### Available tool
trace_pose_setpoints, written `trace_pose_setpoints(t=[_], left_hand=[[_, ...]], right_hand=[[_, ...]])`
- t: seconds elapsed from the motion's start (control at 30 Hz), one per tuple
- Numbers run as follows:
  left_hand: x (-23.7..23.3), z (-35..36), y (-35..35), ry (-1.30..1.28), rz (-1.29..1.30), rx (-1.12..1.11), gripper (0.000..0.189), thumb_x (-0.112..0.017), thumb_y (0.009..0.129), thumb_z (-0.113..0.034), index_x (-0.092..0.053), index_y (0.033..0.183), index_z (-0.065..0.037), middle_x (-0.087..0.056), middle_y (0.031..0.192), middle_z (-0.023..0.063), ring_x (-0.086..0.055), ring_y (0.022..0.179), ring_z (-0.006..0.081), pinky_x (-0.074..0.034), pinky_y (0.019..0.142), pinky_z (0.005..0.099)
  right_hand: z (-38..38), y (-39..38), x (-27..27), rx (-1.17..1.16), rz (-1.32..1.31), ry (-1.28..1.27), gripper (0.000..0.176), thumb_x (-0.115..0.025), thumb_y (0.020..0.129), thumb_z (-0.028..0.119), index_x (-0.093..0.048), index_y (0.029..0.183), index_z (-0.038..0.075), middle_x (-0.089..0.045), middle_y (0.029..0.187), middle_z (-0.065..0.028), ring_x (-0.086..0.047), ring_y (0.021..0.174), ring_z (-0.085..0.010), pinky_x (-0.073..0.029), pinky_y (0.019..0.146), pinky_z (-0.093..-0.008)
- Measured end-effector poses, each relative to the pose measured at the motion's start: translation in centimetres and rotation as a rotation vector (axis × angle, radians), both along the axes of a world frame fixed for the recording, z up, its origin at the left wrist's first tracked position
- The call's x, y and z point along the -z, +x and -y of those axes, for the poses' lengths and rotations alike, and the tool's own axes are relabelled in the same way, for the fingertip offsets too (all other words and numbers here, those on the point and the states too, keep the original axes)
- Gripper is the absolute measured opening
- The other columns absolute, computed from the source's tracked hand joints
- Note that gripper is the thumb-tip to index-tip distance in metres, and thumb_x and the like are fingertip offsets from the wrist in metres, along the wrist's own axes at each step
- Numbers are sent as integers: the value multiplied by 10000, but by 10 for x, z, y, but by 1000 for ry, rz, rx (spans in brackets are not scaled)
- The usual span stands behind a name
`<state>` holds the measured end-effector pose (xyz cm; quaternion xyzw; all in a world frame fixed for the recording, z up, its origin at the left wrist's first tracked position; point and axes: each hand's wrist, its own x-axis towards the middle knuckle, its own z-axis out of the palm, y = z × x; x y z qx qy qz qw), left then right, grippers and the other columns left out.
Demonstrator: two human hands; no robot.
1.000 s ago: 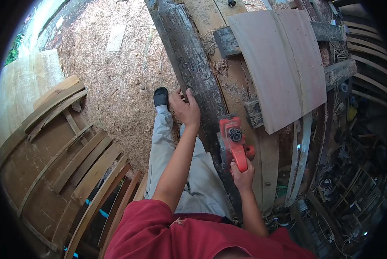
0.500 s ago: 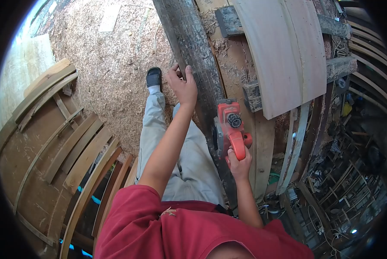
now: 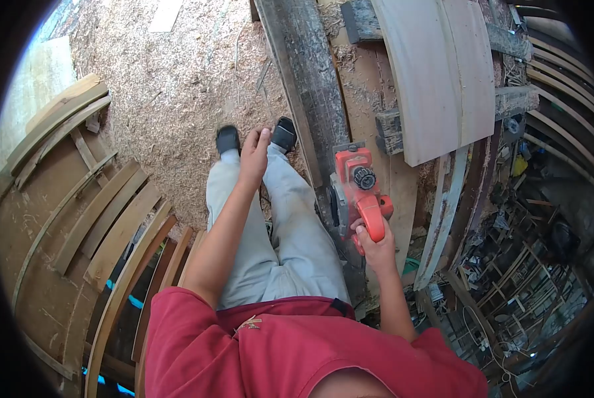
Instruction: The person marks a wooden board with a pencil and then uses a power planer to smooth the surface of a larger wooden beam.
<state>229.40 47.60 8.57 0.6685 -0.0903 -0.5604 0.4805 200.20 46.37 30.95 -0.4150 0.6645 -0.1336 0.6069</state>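
My right hand (image 3: 378,248) is wrapped round the rear handle of a red electric planer (image 3: 356,174) with a black front knob. The planer sits at the near end of a dark, weathered timber beam (image 3: 313,73); its underside is hidden. My left hand (image 3: 254,158) hangs in the air above my shoes, left of the beam and apart from it. Its fingers are loosely curled in, and nothing shows in them. Right of the beam, a pale wide board (image 3: 436,79) rests across rough wooden blocks (image 3: 390,131).
Wood shavings (image 3: 171,86) cover the floor around my shoes (image 3: 283,134). Curved wooden ribs (image 3: 121,219) line the left side. At the lower right is a lower area of scattered sticks and debris (image 3: 516,298). A thin pale strip (image 3: 443,215) runs below the wide board.
My left hand has come off the beam's edge and moved left and down, its fingers curling. Both shoes now show. The planer stays in my right hand, and the view has shifted slightly.
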Motion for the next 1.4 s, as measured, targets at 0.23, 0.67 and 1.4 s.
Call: trace_pose_setpoints(t=[0.23, 0.67, 1.4], left_hand=[[-1, -17, 6, -94, 12, 93, 375, -582, 1086, -335, -641, 1220, 11, -670, 1074, 64, -601, 990, 135, -486, 899, 298], [42, -119, 15, -56, 28, 304, 360, -626, 1058, -282, -627, 1257, 18, -674, 1169, 120, -652, 1044, 190, -522, 932, 334], [55, -144, -11, -30, 21, 150, 330, -600, 1075, -268, -633, 1258, 5, -683, 1126, 84, -637, 1012, 156, -509, 927, 313]], right_hand=[[-27, 15, -7, 72, -70, 37, 151, -702, 944, 73, -664, 1073, 4, -646, 812, -32, -549, 594, -74, -453, 527, -263], [-96, 2, 2, 116, -46, -8, 145, -676, 947, 87, -640, 1042, -17, -669, 853, -63, -540, 575, -76, -448, 524, -245], [-114, 6, 32, 70, -106, -57, 367, -580, 1044, 346, -573, 853, 33, -516, 643, 5, -462, 520, -61, -383, 476, -238]])
